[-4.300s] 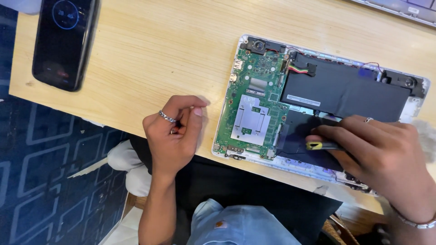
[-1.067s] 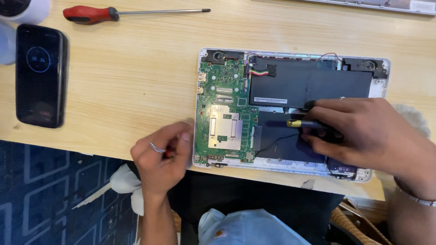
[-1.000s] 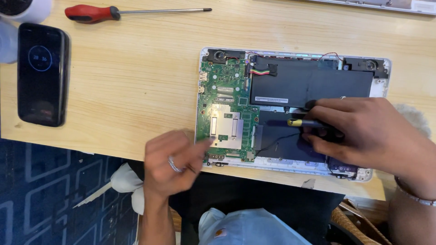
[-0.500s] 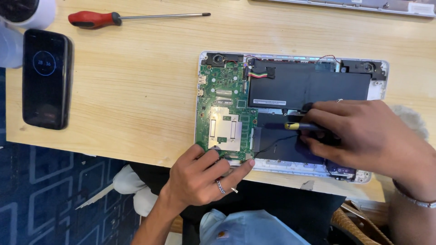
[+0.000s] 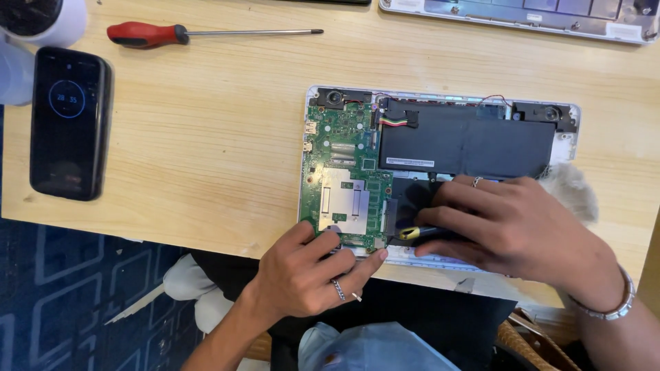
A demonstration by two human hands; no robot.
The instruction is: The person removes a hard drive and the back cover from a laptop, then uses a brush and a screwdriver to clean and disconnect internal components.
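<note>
Left hand [image 5: 302, 278] now at bared circuit board [image 5: 347, 182]

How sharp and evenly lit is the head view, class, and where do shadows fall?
Head view: sharp, soft even light; the green circuit board and red-handled screwdriver are crisp; faint shadows under the left hand and right hand; no glare.

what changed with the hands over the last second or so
The left hand moved from beside the opened laptop onto its near edge, fingers now on the green circuit board. The right hand stayed put, gripping the small yellow-tipped screwdriver. Laptop unmoved.
</note>
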